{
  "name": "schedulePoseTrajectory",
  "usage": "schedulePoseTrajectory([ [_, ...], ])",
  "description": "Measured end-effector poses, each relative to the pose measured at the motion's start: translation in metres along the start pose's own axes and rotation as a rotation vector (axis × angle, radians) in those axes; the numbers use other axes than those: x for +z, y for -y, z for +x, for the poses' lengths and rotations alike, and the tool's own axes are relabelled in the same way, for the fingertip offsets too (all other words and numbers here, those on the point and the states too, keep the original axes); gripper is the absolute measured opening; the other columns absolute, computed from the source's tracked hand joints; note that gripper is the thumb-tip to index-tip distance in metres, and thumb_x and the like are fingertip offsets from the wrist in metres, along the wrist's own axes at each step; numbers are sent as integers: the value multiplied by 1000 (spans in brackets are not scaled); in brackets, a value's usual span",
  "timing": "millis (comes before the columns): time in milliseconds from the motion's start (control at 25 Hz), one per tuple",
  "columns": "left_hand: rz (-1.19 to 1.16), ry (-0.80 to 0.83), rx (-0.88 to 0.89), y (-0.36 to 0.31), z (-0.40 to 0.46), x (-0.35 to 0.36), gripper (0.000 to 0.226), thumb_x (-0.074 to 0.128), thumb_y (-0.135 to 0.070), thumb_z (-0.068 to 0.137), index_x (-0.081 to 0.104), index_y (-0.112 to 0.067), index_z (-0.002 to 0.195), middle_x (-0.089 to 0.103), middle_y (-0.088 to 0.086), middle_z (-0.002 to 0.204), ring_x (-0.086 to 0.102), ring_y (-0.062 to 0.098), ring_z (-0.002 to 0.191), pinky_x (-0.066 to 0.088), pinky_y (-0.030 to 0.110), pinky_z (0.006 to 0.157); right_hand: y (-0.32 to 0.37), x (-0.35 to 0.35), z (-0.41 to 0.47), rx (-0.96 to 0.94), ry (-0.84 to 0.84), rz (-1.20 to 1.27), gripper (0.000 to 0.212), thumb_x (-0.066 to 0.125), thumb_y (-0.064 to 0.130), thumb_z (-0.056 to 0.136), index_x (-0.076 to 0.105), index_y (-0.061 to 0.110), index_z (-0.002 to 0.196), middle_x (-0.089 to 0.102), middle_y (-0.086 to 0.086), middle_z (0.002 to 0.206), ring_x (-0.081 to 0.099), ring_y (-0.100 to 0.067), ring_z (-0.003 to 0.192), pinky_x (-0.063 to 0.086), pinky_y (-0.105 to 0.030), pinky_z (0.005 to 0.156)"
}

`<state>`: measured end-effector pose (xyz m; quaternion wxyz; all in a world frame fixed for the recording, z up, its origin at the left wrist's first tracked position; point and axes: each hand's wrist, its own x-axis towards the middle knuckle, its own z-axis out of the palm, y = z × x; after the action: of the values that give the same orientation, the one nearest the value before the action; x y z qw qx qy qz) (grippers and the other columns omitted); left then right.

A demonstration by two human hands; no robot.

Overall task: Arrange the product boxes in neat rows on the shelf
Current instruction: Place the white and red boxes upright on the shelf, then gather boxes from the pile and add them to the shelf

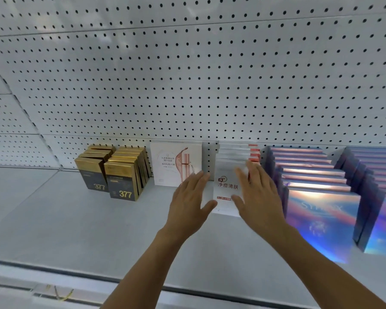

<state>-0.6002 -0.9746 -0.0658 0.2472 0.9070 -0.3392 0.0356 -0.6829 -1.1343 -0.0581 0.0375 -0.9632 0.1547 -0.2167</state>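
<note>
A row of white boxes with red print [226, 188] stands front to back on the grey shelf [76, 219], near the middle. My left hand [188, 197] lies with straight fingers against the left side of the front white box. My right hand [257, 195] lies flat with spread fingers against its right side. Left of them stand a white and pink box [172, 163] and two rows of black and gold boxes [118, 175]. Two rows of iridescent blue boxes [316, 197] fill the right part of the shelf.
A white pegboard wall [187, 74] backs the shelf. The shelf's front lip [76, 270] runs across the bottom of the view. Bare shelf surface lies in front of the gold boxes and to their left.
</note>
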Motion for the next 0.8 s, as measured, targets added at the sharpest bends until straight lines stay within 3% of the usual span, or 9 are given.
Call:
schedulePoseTrajectory([
  [120,10,-101,-47,22,-33,-1,67,48,-54,92,25,-29,150,28,-7,157,27,13,143,25,34,116,38,8,-32,-39,-9,139,64,72,42,76,48,14,128,57,-12,131,58,-31,117,48,-46,92],
  [240,31,-155,-76,60,-71,-16,63,42,-63,90,39,-29,143,48,-8,144,46,12,131,31,25,103,84,20,-54,-68,50,264,54,57,46,83,44,19,128,58,-6,130,61,-26,113,52,-41,88],
  [360,52,-160,-109,115,-110,-45,63,37,-69,88,49,-29,135,60,-9,131,59,12,116,36,23,93,146,36,-64,-119,86,300,51,63,41,84,43,22,128,57,-4,129,62,-23,109,52,-37,85],
  [600,145,-111,-183,259,-190,-143,68,31,-70,86,35,-35,144,47,-12,143,48,10,127,36,25,103,329,62,-64,-256,183,371,46,60,38,89,49,22,131,52,2,132,56,-19,114,46,-32,91],
  [800,212,-135,-237,377,-251,-222,62,43,-63,88,43,-28,140,55,-6,135,55,17,119,47,35,95,482,86,-56,-382,233,411,40,55,36,92,50,23,130,50,4,131,53,-19,115,43,-32,91],
])
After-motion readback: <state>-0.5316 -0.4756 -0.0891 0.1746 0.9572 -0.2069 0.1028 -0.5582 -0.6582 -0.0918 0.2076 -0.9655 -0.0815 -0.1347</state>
